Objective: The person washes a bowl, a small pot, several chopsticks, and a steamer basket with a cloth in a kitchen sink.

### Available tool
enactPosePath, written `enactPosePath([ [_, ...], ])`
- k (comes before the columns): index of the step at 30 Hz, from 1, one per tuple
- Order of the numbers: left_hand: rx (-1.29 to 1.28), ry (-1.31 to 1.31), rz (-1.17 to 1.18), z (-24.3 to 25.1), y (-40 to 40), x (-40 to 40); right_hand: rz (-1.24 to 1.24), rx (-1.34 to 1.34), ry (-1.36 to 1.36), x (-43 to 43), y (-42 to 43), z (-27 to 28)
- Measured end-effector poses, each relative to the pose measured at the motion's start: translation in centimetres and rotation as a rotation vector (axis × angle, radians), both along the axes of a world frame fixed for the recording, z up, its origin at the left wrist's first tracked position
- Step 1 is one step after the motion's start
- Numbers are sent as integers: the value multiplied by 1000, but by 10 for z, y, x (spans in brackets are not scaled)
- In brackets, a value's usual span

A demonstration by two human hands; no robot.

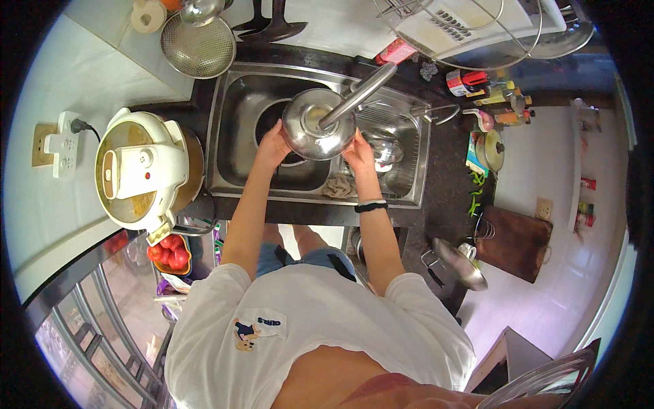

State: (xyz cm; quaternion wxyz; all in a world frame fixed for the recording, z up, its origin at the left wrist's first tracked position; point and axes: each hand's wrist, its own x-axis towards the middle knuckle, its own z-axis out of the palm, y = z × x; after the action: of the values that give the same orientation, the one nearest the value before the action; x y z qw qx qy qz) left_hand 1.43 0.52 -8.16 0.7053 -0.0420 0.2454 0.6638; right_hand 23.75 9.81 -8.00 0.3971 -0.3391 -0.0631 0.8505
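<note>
Both hands hold a round stainless steel bowl (301, 120) under the faucet spout (360, 94), over the divider of a double-basin sink (217, 153). My left hand (274, 144) grips the rim at the bowl's left side, and my right hand (359, 150) grips it at the lower right. The spout hides part of the bowl, and a small ring shows near its middle. Beneath it in the left basin, a dark round opening or vessel is partly covered. More shiny metal ware (387, 148) sits on the wire rack in the right basin. A crumpled cloth (338, 186) lies on the near part of the divider.
A white-lidded electric pressure cooker (148, 171) stands left of the sink. A perforated strainer (198, 46) hangs at the back left. Sauce bottles (503, 97) and a lidded pot (491, 151) line the right counter, with a wooden cutting board (511, 243) farther along. Red fruit (171, 253) fills a basket at the lower left.
</note>
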Motion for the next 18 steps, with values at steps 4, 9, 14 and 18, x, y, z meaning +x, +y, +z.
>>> enactPosePath([
  [4, 56, -58, 33, 14, 2, -9, -45, -174, -46, -13, 24, -10],
  [9, -38, -278, 176, -2, 8, -26, 114, -42, -38, -27, 26, 22],
  [14, -322, -623, 337, -7, 13, -24, 157, 897, -1105, -33, 11, 40],
  [18, -388, -638, 316, -14, -1, -37, 478, 1472, -1736, -52, 2, 46],
])
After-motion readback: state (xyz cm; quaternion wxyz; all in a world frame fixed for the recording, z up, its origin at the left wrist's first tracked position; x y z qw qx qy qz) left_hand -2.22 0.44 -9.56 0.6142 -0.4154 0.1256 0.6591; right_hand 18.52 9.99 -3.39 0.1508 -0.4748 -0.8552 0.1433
